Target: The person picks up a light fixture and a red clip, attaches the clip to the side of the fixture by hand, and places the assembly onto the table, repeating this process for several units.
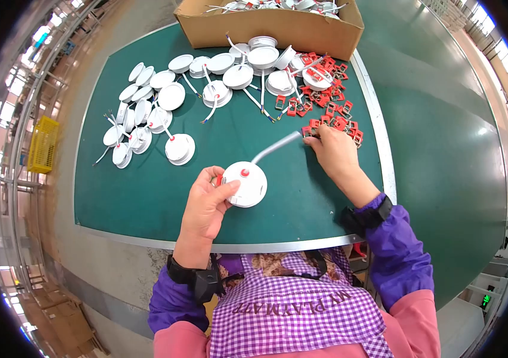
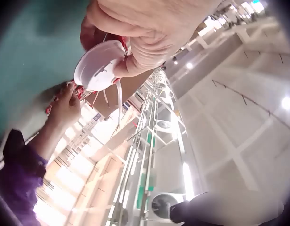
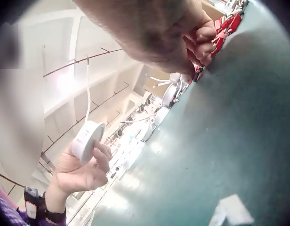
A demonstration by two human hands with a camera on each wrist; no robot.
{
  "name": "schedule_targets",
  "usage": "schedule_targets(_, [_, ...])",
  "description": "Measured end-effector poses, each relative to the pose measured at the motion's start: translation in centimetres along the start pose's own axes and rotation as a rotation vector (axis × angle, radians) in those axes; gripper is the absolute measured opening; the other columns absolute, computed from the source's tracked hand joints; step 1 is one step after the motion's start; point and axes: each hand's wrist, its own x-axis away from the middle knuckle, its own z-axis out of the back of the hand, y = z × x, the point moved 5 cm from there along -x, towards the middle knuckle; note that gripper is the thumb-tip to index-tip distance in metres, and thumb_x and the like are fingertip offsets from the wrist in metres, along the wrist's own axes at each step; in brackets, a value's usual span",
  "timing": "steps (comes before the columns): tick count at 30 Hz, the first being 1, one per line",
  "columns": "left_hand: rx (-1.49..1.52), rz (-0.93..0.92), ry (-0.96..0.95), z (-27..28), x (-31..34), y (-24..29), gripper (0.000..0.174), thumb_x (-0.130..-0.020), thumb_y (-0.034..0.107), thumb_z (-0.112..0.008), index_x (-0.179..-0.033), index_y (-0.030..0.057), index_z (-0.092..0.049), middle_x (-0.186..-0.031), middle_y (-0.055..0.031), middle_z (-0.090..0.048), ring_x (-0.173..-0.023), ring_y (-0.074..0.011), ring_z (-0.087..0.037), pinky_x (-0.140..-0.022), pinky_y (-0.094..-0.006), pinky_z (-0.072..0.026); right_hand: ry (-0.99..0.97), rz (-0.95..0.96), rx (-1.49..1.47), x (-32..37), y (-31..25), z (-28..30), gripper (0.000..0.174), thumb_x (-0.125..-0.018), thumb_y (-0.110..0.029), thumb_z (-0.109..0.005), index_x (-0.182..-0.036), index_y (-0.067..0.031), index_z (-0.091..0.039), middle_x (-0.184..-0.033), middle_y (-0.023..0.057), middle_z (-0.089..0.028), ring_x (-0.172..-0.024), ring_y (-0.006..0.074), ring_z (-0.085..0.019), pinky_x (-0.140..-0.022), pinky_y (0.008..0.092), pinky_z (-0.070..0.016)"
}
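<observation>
My left hand (image 1: pixel 205 203) holds a round white lamp housing (image 1: pixel 251 192), thumb on its back face beside a red grommet; a white cable (image 1: pixel 278 145) runs from it toward the right. A bit of red shows between the left fingers. In the left wrist view the housing (image 2: pixel 99 66) is pinched by the left hand (image 2: pixel 140 33). My right hand (image 1: pixel 338 156) reaches to the near edge of the pile of red clips (image 1: pixel 330 107), fingertips bent down at a clip. The right wrist view shows the right hand (image 3: pixel 173 42) among the clips; whether one is gripped is unclear.
Several white housings (image 1: pixel 171 96) with cables lie across the back and left of the green table (image 1: pixel 146 203). A cardboard box (image 1: pixel 272 30) of more housings stands at the back. A white scrap (image 3: pixel 232 211) lies on the table in the right wrist view.
</observation>
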Motion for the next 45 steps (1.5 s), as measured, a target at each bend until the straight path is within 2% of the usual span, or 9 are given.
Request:
schedule_targets(5, [0.207,0.151,-0.074,-0.6,0.3,-1.3,0.03,-0.083,0.009,-0.063,-0.108,0.005,-0.048,-0.098,-0.0041,-0.06,-0.078,-0.0093,-0.059,-0.057,-0.0224,-0.0449,0.085,0.038,-0.117,0.1,-0.4,-1.1,0.016,-0.081,-0.016,-0.061,-0.082,-0.0011,-0.054,-0.075,0.0138,-0.06,-0.068,0.0321,-0.061,-0.059,0.0421,-0.0471])
schedule_targets(9, [0.256,0.115,-0.034,-1.5,0.5,-1.8,0.031,-0.082,0.007,-0.064,-0.108,0.0034,-0.048,-0.099,-0.0067,-0.06,-0.085,-0.0135,-0.06,-0.066,-0.0265,-0.0506,0.097,0.109,-0.304,1.3,-2.3,0.4,0.013,-0.08,-0.011,-0.062,-0.084,0.0002,-0.055,-0.072,0.013,-0.061,-0.065,0.0277,-0.062,-0.057,0.0365,-0.0485])
schedule_targets(11, [0.229,0.105,-0.032,-1.8,0.5,-1.9,0.032,-0.081,0.006,-0.064,-0.108,0.0025,-0.047,-0.099,-0.0078,-0.059,-0.088,-0.0158,-0.061,-0.07,-0.0291,-0.0527,-0.119,-0.162,-0.754,2.5,-3.6,0.8,0.014,-0.079,-0.009,-0.064,-0.085,0.001,-0.056,-0.069,0.0133,-0.062,-0.061,0.0238,-0.063,-0.054,0.0318,-0.0478])
schedule_targets(13, [0.171,0.025,-0.023,-2.3,0.3,-1.8,0.03,-0.082,0.005,-0.064,-0.107,0.0013,-0.047,-0.101,-0.0081,-0.059,-0.09,-0.016,-0.06,-0.073,-0.0299,-0.0531,-0.112,-0.12,-0.752,3.4,-4.8,1.6,0.014,-0.079,-0.009,-0.064,-0.086,0.001,-0.057,-0.066,0.0136,-0.062,-0.058,0.0205,-0.063,-0.052,0.0287,-0.0471])
schedule_targets(19, [0.064,-0.176,0.004,-2.7,0.5,-1.4,0.027,-0.081,0.002,-0.065,-0.103,0.0001,-0.049,-0.1,-0.009,-0.06,-0.09,-0.0145,-0.06,-0.076,-0.0286,-0.0526,0.078,0.163,-0.563,5.1,-7.7,3.6,0.014,-0.078,-0.008,-0.065,-0.089,0.0,-0.06,-0.075,0.0134,-0.061,-0.062,0.0289,-0.06,-0.054,0.0349,-0.0467])
schedule_targets(25, [0.03,-0.352,0.018,-3.0,0.7,-1.2,0.026,-0.08,-0.003,-0.065,-0.102,-0.0019,-0.052,-0.096,-0.0073,-0.06,-0.087,-0.0112,-0.059,-0.077,-0.0252,-0.0497,0.119,0.175,-0.605,6.1,-8.8,3.5,0.01,-0.08,-0.004,-0.062,-0.088,-0.0003,-0.06,-0.075,0.0137,-0.061,-0.063,0.0302,-0.06,-0.053,0.0354,-0.047])
schedule_targets(38, [-0.118,-0.363,-0.08,-3.0,1.3,-0.5,0.025,-0.079,-0.005,-0.064,-0.103,-0.0033,-0.058,-0.095,-0.0044,-0.06,-0.087,-0.0105,-0.058,-0.077,-0.0246,-0.0482,0.095,0.149,-0.682,5.8,-7.9,3.3,0.014,-0.077,-0.004,-0.067,-0.088,-0.0002,-0.059,-0.074,0.011,-0.061,-0.058,0.0216,-0.061,-0.051,0.0304,-0.0466])
schedule_targets(40, [-0.085,-0.361,-0.128,-3.4,1.7,-0.1,0.028,-0.079,-0.005,-0.064,-0.106,-0.0034,-0.057,-0.096,-0.0055,-0.061,-0.088,-0.0112,-0.058,-0.078,-0.0249,-0.0486,-0.036,-0.018,-0.859,6.0,-7.3,3.4,0.024,-0.075,-0.004,-0.07,-0.095,0.0015,-0.058,-0.082,0.0109,-0.064,-0.064,0.0149,-0.064,-0.053,0.0255,-0.0474])
schedule_targets(45, [-0.088,-0.29,-0.215,-4.2,2.3,0.2,0.034,-0.079,-0.005,-0.064,-0.111,-0.0035,-0.055,-0.099,-0.0068,-0.061,-0.09,-0.0121,-0.059,-0.079,-0.0254,-0.049,-0.189,-0.182,-1.054,6.4,-6.2,4.0,0.038,-0.075,-0.004,-0.072,-0.107,0.0046,-0.053,-0.095,0.0179,-0.065,-0.075,0.0139,-0.066,-0.061,0.0225,-0.0512])
